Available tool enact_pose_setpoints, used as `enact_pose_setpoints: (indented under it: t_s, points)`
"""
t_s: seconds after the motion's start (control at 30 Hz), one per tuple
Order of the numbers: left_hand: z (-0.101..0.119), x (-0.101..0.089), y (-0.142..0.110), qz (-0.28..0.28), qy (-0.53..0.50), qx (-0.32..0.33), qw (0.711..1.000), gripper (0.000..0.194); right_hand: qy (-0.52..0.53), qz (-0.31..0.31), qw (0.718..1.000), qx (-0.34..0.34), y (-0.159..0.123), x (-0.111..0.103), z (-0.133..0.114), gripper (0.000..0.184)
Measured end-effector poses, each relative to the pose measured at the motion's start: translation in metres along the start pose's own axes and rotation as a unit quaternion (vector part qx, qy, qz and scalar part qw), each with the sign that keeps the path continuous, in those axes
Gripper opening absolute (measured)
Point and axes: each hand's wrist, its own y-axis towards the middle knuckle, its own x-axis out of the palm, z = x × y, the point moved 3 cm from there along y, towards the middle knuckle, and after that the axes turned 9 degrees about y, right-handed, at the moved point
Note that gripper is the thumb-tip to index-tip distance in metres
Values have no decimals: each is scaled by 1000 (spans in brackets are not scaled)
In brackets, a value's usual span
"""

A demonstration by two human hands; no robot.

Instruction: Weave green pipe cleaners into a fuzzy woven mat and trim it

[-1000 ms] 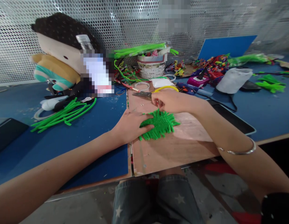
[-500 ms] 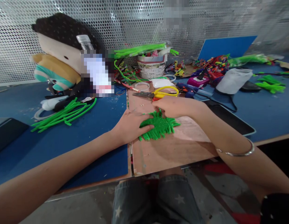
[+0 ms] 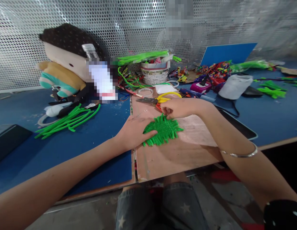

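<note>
A flat, fringed green chenille-stem piece (image 3: 164, 130) lies on the brown board. My left hand (image 3: 132, 131) holds its left end, the thumb over the front part and the fingers along the back. Just above the piece's back edge is my right hand (image 3: 173, 108), its fingers curled in; whatever they pinch, if anything, I cannot make out. Behind that hand lie scissors (image 3: 148, 100) with yellow handles, blades pointing left and part of the grip hidden by the hand. A red-orange handle (image 3: 159, 106) shows beside the fingers.
Loose green chenille stems (image 3: 66, 121) lie on the blue table to the left. A woven basket (image 3: 155, 74), a roll of tape (image 3: 145, 92) and a purple box (image 3: 199, 87) stand behind the board (image 3: 160, 163). A dark tray (image 3: 237, 123) is at the right, plush toys (image 3: 64, 80) at back left.
My right hand's fingers have lifted slightly off the green piece and curled in, uncovering more of its back fringe. My left hand stays on the left end. The view has shifted slightly.
</note>
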Motion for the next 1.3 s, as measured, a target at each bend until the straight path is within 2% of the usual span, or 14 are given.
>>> enact_pose_setpoints:
  t_s: [0.23, 0.37, 0.5, 0.7, 0.77, 0.83, 0.93, 1.03, 1.13, 1.3]
  points:
    - [1, -2, -1, 8, -12, -11, 1000, 45, 16, -43, 998, 46, -4, -1, 3, 22]
    - [-2, -2, 0, 17, -29, -37, 999, 46, 50, -52, 997, 32, -2, -1, 8, 23]
    - [-5, 1, 0, 37, -42, -36, 998, 47, 99, -30, 995, -1, -1, -3, 11, 34]
    - [-7, 4, 0, 54, -19, -29, 998, 48, 158, -46, 986, 9, -1, -1, 18, 33]
    - [-5, 4, -1, 54, -8, 7, 998, 45, 185, -33, 982, -6, 1, 0, 20, 32]
    - [0, 4, -2, 49, 7, 69, 996, 39, 200, -18, 979, -19, 4, 1, 22, 31]
    - [5, 6, -3, 29, 13, 132, 991, 40, 181, 10, 983, -36, 11, 5, 24, 29]
    - [6, 8, -2, 8, 2, 138, 990, 42, 140, 41, 988, -49, 18, 8, 24, 25]
    - [6, 9, -1, 4, 0, 138, 990, 42, 94, 65, 993, -35, 22, 11, 22, 27]
    - [6, 9, -2, 20, -7, 142, 990, 41, 49, 51, 998, -1, 20, 13, 12, 30]
